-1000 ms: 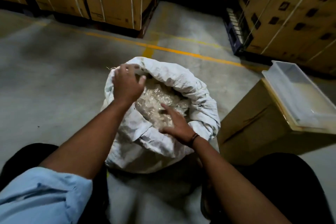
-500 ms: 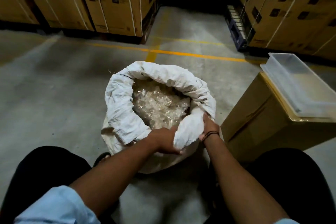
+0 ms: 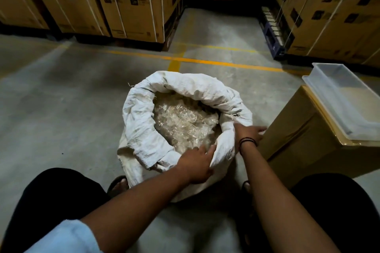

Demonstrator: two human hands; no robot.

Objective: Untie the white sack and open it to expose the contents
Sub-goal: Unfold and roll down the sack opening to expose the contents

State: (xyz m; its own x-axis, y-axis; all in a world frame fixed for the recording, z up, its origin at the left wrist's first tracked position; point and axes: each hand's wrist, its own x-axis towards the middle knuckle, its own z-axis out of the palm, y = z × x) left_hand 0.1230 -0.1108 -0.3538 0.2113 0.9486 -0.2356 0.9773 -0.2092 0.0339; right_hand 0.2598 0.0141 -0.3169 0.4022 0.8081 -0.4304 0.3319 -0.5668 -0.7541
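The white sack (image 3: pixel 139 129) stands on the concrete floor between my knees, its mouth wide open and its rim rolled outward. Inside lies a heap of small clear plastic pieces (image 3: pixel 185 123), fully exposed. My left hand (image 3: pixel 195 162) grips the near edge of the rolled rim, fingers curled over the cloth. My right hand (image 3: pixel 249 132) presses on the outside of the rim at the right, fingers spread toward the cardboard box; a black band circles its wrist. No tie or string shows on the sack.
A brown cardboard box (image 3: pixel 304 137) stands right beside the sack, with a clear plastic bin (image 3: pixel 347 107) on top. Strapped cartons (image 3: pixel 127 0) on pallets line the back and right. A yellow floor line (image 3: pixel 216 61) runs behind the sack.
My left hand left the far rim and came down to the near edge. My right hand moved out of the sack's mouth to the right side of the rim. The rim is rolled wider.
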